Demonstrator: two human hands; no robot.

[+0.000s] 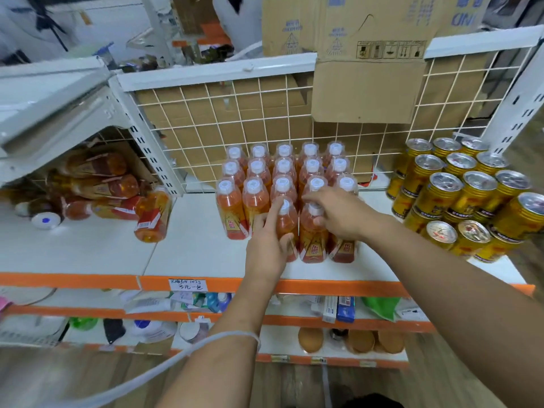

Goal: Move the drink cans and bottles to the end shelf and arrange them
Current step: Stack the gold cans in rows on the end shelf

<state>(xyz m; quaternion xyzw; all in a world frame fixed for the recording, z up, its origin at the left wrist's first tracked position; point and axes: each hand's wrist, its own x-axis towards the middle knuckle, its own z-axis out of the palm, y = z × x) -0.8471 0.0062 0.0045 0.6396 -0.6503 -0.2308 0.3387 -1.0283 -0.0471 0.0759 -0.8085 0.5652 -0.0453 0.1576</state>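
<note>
Handwritten price label (187, 285) on orange strip (73, 280). Up-right of label: white wire grid (235, 113), with cardboard boxes (368, 25) behind and above it. Below-right of label: toothpaste cartons (338, 309), green bag (379, 307). Lower still: round brown packs (310, 338).

Bottles (256, 198) — orange drink, white caps, upright in tight rows, middle of shelf (203, 251) | front-left bottle (288, 220), front-right bottle (313, 242) upright at block's near edge | cans (471, 195) — gold, upright, stacked two high, right end | loose bottles (103, 187) on their sides, left bay
</note>
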